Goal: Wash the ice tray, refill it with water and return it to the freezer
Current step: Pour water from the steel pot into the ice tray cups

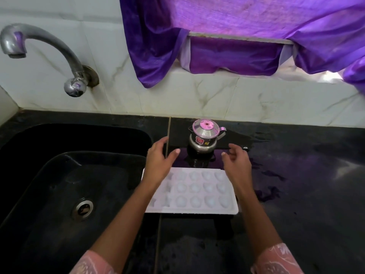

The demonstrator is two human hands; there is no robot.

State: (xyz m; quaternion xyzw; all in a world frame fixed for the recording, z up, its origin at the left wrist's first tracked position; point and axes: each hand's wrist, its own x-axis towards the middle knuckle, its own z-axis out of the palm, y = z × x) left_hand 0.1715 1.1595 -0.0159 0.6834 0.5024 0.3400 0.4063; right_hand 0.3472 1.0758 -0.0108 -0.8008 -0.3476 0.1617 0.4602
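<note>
A white ice tray (197, 194) with rounded and star-shaped cells lies flat on the black counter (296, 194), just right of the sink. My left hand (158, 159) hovers over the tray's far left corner, fingers relaxed and spread, holding nothing. My right hand (236, 160) hovers over the far right corner, fingers loosely curled and empty. Between and just beyond the two hands stands a small lidded steel pot (205, 136). Both forearms cross above the tray and hide parts of its left and right ends.
A black sink (59, 194) with a steel drain (82, 208) fills the left. A curved metal tap (49, 54) comes out of the white tiled wall above it. Purple curtains (237, 36) hang at the back. Wet patches show on the counter to the right.
</note>
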